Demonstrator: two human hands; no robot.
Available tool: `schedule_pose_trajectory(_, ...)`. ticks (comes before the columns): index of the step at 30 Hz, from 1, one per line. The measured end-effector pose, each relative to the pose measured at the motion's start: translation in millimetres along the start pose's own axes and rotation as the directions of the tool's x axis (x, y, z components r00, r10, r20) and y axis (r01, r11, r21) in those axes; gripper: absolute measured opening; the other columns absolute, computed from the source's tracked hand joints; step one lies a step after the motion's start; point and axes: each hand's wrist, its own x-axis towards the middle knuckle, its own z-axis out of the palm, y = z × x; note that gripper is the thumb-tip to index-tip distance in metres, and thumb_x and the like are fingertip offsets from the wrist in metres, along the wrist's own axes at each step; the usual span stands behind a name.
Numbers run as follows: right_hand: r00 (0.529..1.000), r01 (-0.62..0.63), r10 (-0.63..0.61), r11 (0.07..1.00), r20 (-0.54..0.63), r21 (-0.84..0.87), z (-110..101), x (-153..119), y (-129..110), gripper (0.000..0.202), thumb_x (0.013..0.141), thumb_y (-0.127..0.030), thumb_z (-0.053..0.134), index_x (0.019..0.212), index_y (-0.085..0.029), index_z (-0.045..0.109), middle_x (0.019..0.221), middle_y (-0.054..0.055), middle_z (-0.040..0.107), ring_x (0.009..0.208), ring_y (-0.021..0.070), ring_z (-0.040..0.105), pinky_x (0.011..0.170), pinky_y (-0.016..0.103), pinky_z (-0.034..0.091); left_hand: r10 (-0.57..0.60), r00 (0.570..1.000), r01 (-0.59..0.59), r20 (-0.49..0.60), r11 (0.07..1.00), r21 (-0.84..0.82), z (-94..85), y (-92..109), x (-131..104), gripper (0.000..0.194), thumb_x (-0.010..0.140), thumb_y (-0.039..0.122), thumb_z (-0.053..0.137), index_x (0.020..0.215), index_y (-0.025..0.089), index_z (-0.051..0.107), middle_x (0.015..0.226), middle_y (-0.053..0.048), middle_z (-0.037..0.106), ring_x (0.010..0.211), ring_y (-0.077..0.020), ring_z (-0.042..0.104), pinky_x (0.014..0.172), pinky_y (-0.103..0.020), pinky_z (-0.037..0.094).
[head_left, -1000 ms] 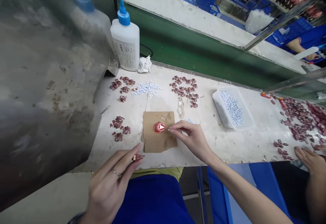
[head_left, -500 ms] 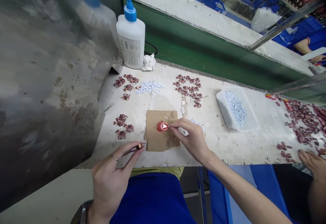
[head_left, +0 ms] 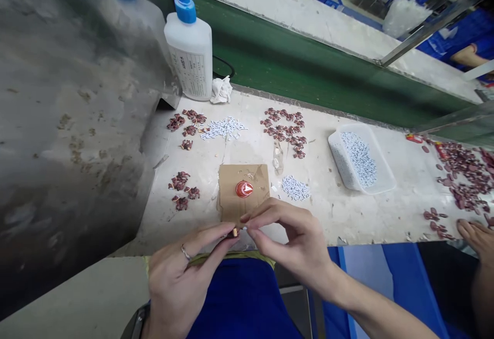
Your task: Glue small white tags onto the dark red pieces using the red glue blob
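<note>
Between thumb and fingertips, my left hand (head_left: pixel 189 267) pinches a small brown figure (head_left: pixel 233 233) with a pale orange part, near the table's front edge. My right hand (head_left: pixel 295 241) meets it from the right, its fingertips closed on a tiny whitish piece (head_left: pixel 244 228) beside the figure. Just beyond them, a cardboard square (head_left: pixel 230 202) bears a round red, glossy cap or dish (head_left: pixel 244 189). Small white-blue pieces (head_left: pixel 295 188) lie right of the cardboard. Groups of brown figures (head_left: pixel 180 180) lie to the left, and more figures (head_left: pixel 283 132) farther back.
A white glue bottle (head_left: pixel 191 56) with a blue nozzle stands at the back left beside crumpled tissue (head_left: pixel 221 90). A metal panel (head_left: pixel 77 123) bounds the left. Rightward are a clear tub (head_left: pixel 382 177) of small pieces, reddish-brown parts (head_left: pixel 463 174) and another person's hand (head_left: pixel 476 238).
My right hand has moved from the red cap down and left to the figure in my left hand. My left hand has shifted right. The white-blue pile by the cardboard is now uncovered.
</note>
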Motion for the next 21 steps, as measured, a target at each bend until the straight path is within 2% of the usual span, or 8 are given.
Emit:
schedule_pose_trajectory(4,0.999,-0.047,0.046,0.999,0.029,0.026,1,1,0,0.013,0.092,-0.018,0.073,0.097,-0.029,0.08,0.094,0.001,0.081,0.086,0.0186,0.077,0.077,0.034,0.063,-0.019,1.0,0.019,0.011,1.0,0.005,-0.3,0,1,0.018,0.09,0.022,0.074,0.105,0.031,0.072,0.096,0.013,0.078,0.078,-0.0045,0.076,0.083,-0.011,0.063)
schedule_pose_trajectory(7,0.999,-0.02,0.02,1.0,0.035,0.001,1,1,1,0.014,0.093,-0.017,0.073,0.098,-0.029,0.079,0.094,0.0,0.081,0.086,0.0176,0.076,0.077,0.033,0.064,0.009,1.0,-0.009,0.015,1.0,0.006,-1.0,0,1,0.018,0.09,0.019,0.074,0.105,0.029,0.072,0.096,0.011,0.079,0.079,-0.005,0.076,0.084,-0.012,0.063)
schedule_pose_trajectory(11,0.991,0.096,-0.08,0.983,0.106,-0.156,-1,-2,-1,0.021,0.097,-0.016,0.067,0.111,-0.029,0.077,0.101,0.003,0.079,0.087,0.0185,0.076,0.075,0.032,0.064,0.025,1.0,-0.025,0.015,1.0,0.011,-1.1,1,0,0.021,0.09,0.017,0.073,0.107,0.029,0.071,0.098,0.01,0.079,0.078,-0.0059,0.076,0.082,-0.015,0.065)
schedule_pose_trajectory(15,0.963,0.237,-0.181,0.919,0.199,-0.315,-7,-2,-7,0.029,0.102,-0.013,0.058,0.122,-0.027,0.072,0.107,0.007,0.078,0.089,0.0197,0.076,0.073,0.033,0.064,0.014,1.0,-0.014,0.024,1.0,-0.013,-1.5,3,1,0.021,0.091,0.017,0.072,0.107,0.031,0.072,0.101,0.01,0.078,0.077,-0.005,0.074,0.084,-0.016,0.065)
schedule_pose_trajectory(17,0.969,0.214,-0.162,0.929,0.187,-0.302,-10,-1,-10,0.027,0.101,-0.013,0.06,0.119,-0.028,0.073,0.105,0.006,0.077,0.089,0.0188,0.075,0.074,0.032,0.063,0.012,1.0,-0.012,0.026,1.0,-0.028,-1.5,4,4,0.019,0.091,0.018,0.073,0.105,0.031,0.072,0.1,0.011,0.078,0.077,-0.0042,0.074,0.084,-0.014,0.064)
schedule_pose_trajectory(21,0.993,0.055,-0.037,0.986,0.113,-0.16,-5,3,-9,0.021,0.093,-0.022,0.076,0.113,-0.028,0.075,0.103,0.002,0.078,0.093,0.0186,0.075,0.082,0.032,0.063,0.04,0.999,-0.041,0.02,0.998,0.04,0.4,1,5,0.021,0.091,0.021,0.073,0.111,0.029,0.071,0.099,0.01,0.079,0.078,-0.0051,0.076,0.084,-0.011,0.062)
